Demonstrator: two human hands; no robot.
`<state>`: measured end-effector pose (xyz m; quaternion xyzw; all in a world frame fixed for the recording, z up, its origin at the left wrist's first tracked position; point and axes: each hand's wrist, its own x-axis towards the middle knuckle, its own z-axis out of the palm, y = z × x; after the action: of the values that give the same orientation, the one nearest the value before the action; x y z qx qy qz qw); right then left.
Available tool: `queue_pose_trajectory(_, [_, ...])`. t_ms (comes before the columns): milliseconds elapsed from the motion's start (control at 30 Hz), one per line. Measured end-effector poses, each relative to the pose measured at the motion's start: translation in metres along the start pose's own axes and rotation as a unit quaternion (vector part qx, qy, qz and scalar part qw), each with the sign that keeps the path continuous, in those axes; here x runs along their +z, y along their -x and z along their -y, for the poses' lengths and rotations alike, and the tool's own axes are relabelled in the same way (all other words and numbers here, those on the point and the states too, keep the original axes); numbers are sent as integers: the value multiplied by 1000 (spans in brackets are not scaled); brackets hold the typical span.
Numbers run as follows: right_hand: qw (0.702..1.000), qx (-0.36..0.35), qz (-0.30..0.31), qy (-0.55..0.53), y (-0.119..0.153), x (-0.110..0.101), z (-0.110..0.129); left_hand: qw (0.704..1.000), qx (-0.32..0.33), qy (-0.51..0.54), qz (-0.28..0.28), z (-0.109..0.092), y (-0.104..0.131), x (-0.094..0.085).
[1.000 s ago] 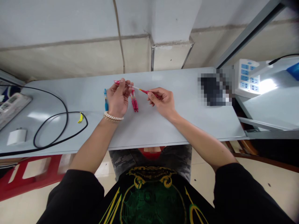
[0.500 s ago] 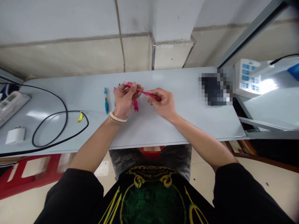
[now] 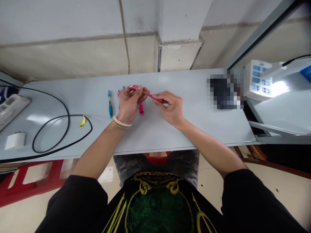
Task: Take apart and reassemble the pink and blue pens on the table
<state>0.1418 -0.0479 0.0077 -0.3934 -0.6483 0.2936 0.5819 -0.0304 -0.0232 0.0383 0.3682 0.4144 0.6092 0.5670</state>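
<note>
Above the grey table (image 3: 194, 129), my left hand (image 3: 131, 102) pinches a clear and pink pen barrel (image 3: 132, 87) between thumb and fingers. My right hand (image 3: 170, 106) is closed on a pink pen part (image 3: 157, 99), whose thin end meets the barrel near my left fingertips. Some pink pen pieces (image 3: 141, 109) lie on the table just right of my left hand, partly hidden by it. To the left of that hand rests a blue pen (image 3: 110, 104). Other pen tips (image 3: 119, 93) show behind my left hand, mostly covered.
A black cable (image 3: 69, 115) with a yellow tag (image 3: 82, 121) loops over the table's left side, near a white adapter (image 3: 15, 141) and a power strip (image 3: 14, 108). At the right are a dark blurred object (image 3: 221, 92) and a white socket block (image 3: 259, 81).
My right hand has shifted slightly to the right, with its fingers further back along the pink part. My left hand keeps nearly the same place and grip.
</note>
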Motion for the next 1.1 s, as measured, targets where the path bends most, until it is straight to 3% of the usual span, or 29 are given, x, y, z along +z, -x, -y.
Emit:
queue_pose_trajectory(567, [996,-71,-25,48,1,1,1,1000,0,-9,-5,-2,3,3])
queue_pose_trajectory(967, [997,-66,-9,41,1,1,1,1000,-1,-7,-3,-2,3,2])
queue_pose_trajectory(1100, [993,-107,-12,53,1,1,-4,1000,4,25,14,0,1,-1])
